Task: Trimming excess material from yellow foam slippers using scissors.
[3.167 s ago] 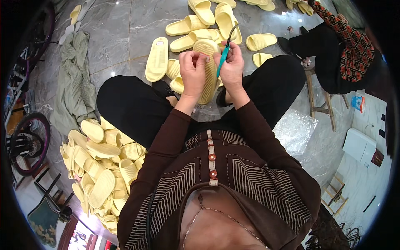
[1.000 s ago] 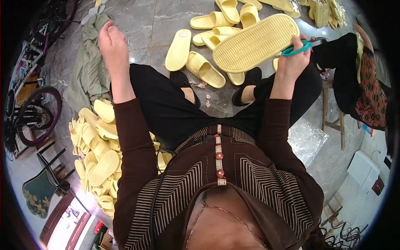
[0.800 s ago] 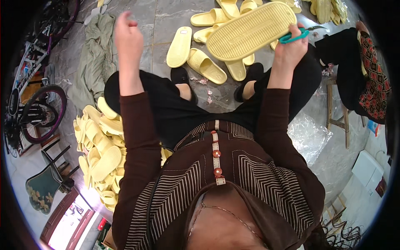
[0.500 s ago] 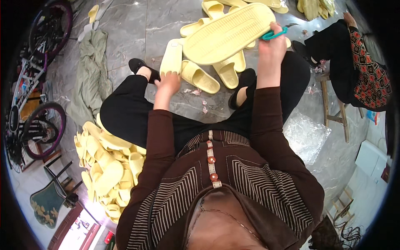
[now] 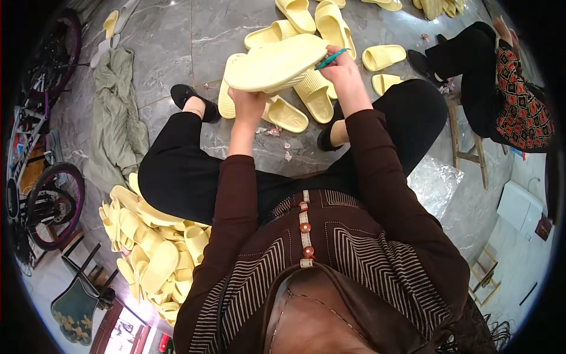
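Observation:
A pale yellow slipper (image 5: 277,64) is held in the air in front of my knees, tilted, its sole side facing up. My left hand (image 5: 247,103) is closed on its near left edge, with the fingers partly hidden beneath it. At the slipper's right end, my right hand (image 5: 343,74) grips it and also holds a small teal-handled tool (image 5: 331,59), which looks like scissors. Under and around it, more yellow slippers lie on the floor, among them one by my right foot (image 5: 315,100) and one nearer my left hand (image 5: 288,115).
A big heap of yellow slippers (image 5: 156,251) lies beside my left leg. Green-grey cloth (image 5: 115,118) and a bicycle (image 5: 50,194) are farther left. To the right are clear plastic film (image 5: 435,192), a wooden stool (image 5: 469,144) and another person's patterned sleeve (image 5: 522,94).
My left hand has left a slipper on the floor and come up under the held one. My right hand has moved left and slightly down, tilting the held slipper.

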